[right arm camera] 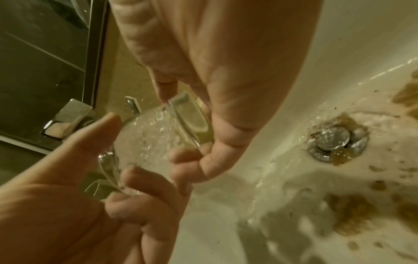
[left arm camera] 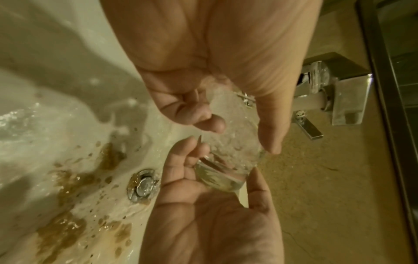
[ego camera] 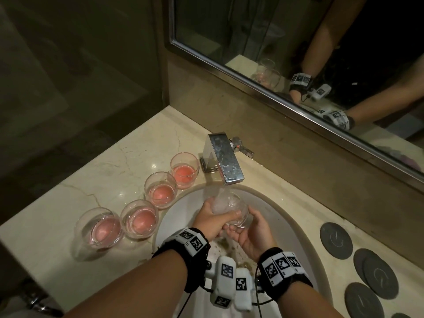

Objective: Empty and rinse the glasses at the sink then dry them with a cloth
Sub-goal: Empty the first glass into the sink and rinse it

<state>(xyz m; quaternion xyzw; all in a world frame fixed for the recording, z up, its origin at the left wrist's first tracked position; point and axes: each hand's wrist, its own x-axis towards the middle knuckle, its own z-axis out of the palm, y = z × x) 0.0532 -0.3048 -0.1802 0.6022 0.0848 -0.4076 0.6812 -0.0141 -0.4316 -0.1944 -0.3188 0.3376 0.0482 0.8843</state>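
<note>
You gripped the clear round glass tumbler in your left hand, fingers curled round it, and cupped its base with your right hand so it sat tilted under the chrome faucet, above the white sink, to catch water.

Pink liquid in four clear glasses; cream veined counter; brownish, perhaps dirty, stains in white sink

clear glass tilted under tap, four pink-filled glasses

Five glasses: four pink-filled; four coasters.
</note>
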